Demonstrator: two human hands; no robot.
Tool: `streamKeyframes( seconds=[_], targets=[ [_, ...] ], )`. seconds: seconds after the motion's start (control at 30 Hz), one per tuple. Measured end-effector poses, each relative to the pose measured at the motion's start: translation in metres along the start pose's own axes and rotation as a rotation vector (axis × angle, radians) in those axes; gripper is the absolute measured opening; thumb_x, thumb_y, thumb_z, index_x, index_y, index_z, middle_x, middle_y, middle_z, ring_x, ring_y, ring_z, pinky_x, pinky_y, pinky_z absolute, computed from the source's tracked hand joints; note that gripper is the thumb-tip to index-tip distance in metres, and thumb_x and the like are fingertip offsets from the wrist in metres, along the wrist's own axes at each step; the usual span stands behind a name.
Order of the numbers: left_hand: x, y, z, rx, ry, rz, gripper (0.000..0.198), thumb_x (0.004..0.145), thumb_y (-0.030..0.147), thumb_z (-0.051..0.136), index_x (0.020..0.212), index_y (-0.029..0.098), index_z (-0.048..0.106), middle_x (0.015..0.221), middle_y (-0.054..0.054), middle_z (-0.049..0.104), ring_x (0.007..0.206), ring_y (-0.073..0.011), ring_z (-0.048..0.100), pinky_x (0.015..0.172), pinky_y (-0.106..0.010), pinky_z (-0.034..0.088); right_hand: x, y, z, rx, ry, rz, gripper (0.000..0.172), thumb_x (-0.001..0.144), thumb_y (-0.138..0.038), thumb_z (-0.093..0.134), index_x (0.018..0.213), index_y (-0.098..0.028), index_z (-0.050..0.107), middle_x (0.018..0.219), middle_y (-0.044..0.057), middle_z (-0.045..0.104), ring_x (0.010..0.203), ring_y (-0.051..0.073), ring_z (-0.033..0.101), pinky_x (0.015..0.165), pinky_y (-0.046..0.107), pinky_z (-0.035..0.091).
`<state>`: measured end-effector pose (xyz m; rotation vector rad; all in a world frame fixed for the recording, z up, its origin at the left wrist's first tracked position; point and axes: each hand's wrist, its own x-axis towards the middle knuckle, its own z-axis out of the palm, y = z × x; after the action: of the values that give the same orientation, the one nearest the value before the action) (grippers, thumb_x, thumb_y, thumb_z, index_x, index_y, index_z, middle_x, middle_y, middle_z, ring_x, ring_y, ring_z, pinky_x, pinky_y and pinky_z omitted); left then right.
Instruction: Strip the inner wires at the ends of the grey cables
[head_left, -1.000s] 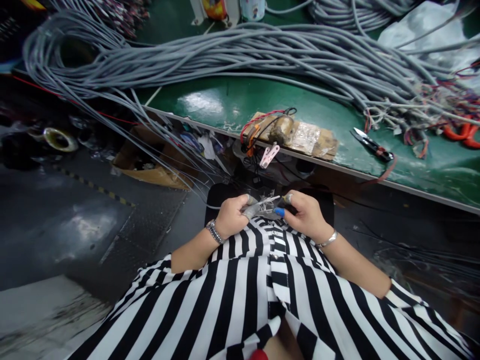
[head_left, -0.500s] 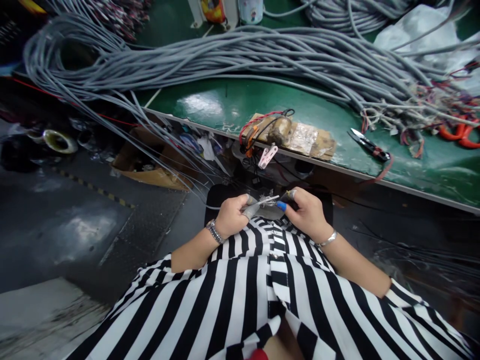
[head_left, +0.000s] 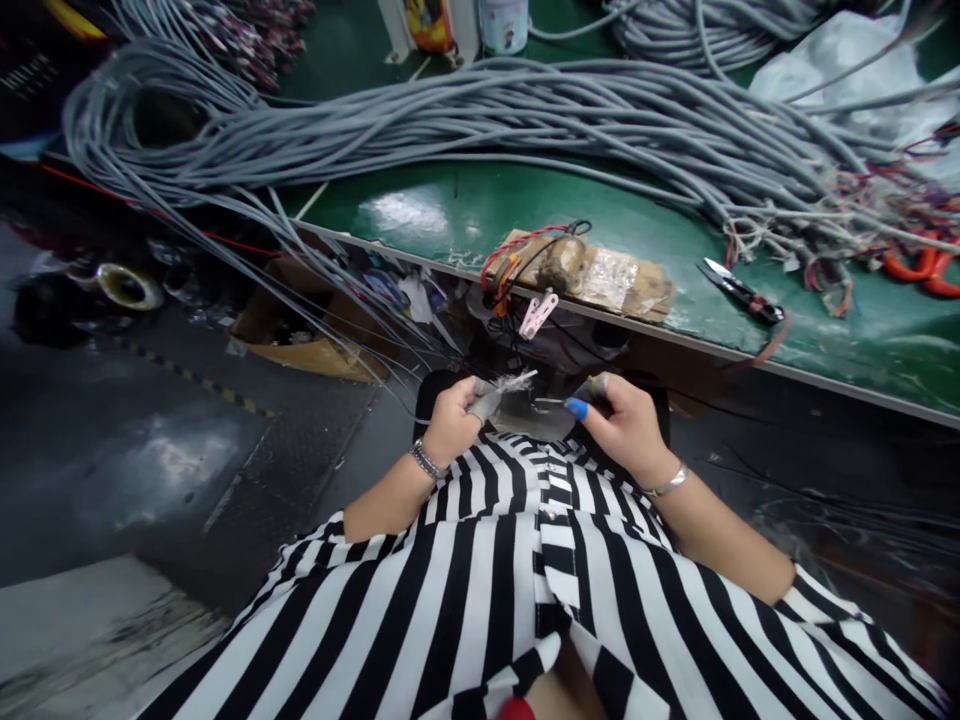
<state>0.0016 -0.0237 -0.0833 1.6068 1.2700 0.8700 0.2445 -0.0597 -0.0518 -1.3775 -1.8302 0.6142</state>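
In the head view my left hand is closed around the stripped end of a grey cable, whose frayed silvery strands stick out toward the bench; the cable sits just below the bench edge, over my lap. My right hand is beside it, apart from the strands, fingers curled in with a blue cap on one fingertip; whether it pinches anything I cannot tell, since whatever lies between those fingers is too small and dark to make out. I judge the main risk is the loose strands: they splay wide, so a careless pull could snap some off or prick a bare fingertip, and my hold on the jacket could slip if the cable's long run, which trails left of my lap, snags. The bench edge is close ahead of my hands, with a pink clip and dangling wires hanging off it just above them, so lifting the cable straight up could tangle it there. On the bench, a wooden block sits at the edge, snips lie to its right, and a thick cable pile fills the far side. The freest room is low, between my hands.
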Motion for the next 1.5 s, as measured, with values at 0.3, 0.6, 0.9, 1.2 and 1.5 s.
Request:
streamKeyframes(
  seconds=[0.3, 0.6, 0.9, 1.2, 1.5],
  targets=[
    [-0.01, 0.013, 0.003, 0.123, -0.098, 0.136, 0.012, 0.082, 0.026, 0.059, 0.084, 0.016, 0.064, 0.075, -0.003, 0.067, 0.066, -0.0124, 0.062, 0.062, -0.021, 0.049, 0.001, 0.003, 0.006, -0.344, 0.012, -0.087, 0.018, 0.083, -0.032, 0.055, 0.07, -0.019, 0.051, 0.066, 0.001, 0.05, 0.061, 0.014, 0.045, 0.056, 0.027, 0.033],
    [-0.011, 0.017, 0.002, 0.251, -0.117, 0.212, 0.008, 0.08, 0.021, 0.059, 0.085, 0.017, 0.064, 0.075, -0.003, 0.068, 0.068, -0.0132, 0.064, 0.064, -0.022, 0.049, 0.004, -0.001, 0.01, -0.297, -0.037, -0.117, 0.019, 0.083, -0.031, 0.054, 0.069, -0.019, 0.049, 0.067, 0.001, 0.049, 0.06, 0.014, 0.044, 0.056, 0.026, 0.033],
    [-0.011, 0.017, 0.003, 0.493, -0.113, 0.406, 0.01, 0.078, 0.021, 0.057, 0.07, 0.016, 0.059, 0.059, 0.0, 0.057, 0.054, -0.0109, 0.053, 0.054, -0.022, 0.04, 0.0, 0.001, 0.017, -0.227, 0.03, 0.032, 0.017, 0.082, -0.03, 0.055, 0.07, -0.02, 0.048, 0.067, 0.001, 0.052, 0.061, 0.014, 0.047, 0.056, 0.026, 0.035],
    [-0.012, 0.018, 0.003, 0.335, -0.134, 0.298, 0.009, 0.081, 0.022, 0.056, 0.079, 0.016, 0.063, 0.069, -0.002, 0.065, 0.061, -0.0114, 0.059, 0.058, -0.021, 0.044, 0.0, 0.002, 0.014, -0.106, -0.072, -0.067, 0.022, 0.082, -0.035, 0.056, 0.066, -0.02, 0.049, 0.064, 0.001, 0.051, 0.058, 0.013, 0.046, 0.055, 0.026, 0.035],
    [-0.011, 0.02, 0.002, 0.13, -0.089, 0.178, 0.01, 0.08, 0.025, 0.061, 0.082, 0.015, 0.064, 0.074, -0.003, 0.067, 0.066, -0.0119, 0.063, 0.062, -0.02, 0.049, -0.003, 0.011, 0.004, -0.285, 0.014, -0.048, 0.02, 0.084, -0.035, 0.055, 0.072, -0.019, 0.053, 0.067, 0.001, 0.052, 0.061, 0.014, 0.047, 0.057, 0.026, 0.036]
  ],
)
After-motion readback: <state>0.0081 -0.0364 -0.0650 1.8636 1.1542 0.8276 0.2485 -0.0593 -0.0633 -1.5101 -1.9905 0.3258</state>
